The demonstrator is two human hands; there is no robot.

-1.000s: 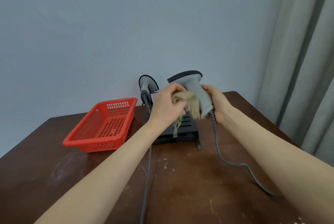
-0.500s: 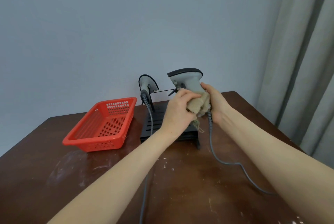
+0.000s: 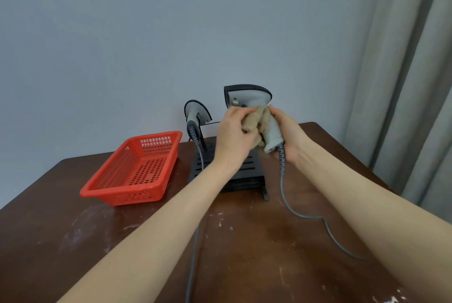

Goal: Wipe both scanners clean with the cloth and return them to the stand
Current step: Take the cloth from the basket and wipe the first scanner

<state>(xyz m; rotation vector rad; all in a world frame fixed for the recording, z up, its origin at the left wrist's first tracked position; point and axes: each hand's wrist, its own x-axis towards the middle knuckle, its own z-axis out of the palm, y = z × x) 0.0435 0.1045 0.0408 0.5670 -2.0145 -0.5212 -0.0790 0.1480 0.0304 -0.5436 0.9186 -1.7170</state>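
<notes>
Upward goes the cloth (image 3: 254,121), from low on the handle half a second ago to just under the head of the held scanner (image 3: 247,96). The right hand (image 3: 289,137) grips that scanner by its lower handle above the stand (image 3: 247,168), and the left hand (image 3: 232,134) bunches the cloth against it in curled fingers. Wiping looks mid-way on this one, which is not yet put back; the second scanner (image 3: 195,112) sits at the stand's left, and whether it has been wiped I cannot tell.

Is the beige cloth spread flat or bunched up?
Bunched up: the left hand grips the beige cloth crumpled against the grey handheld scanner.
</notes>
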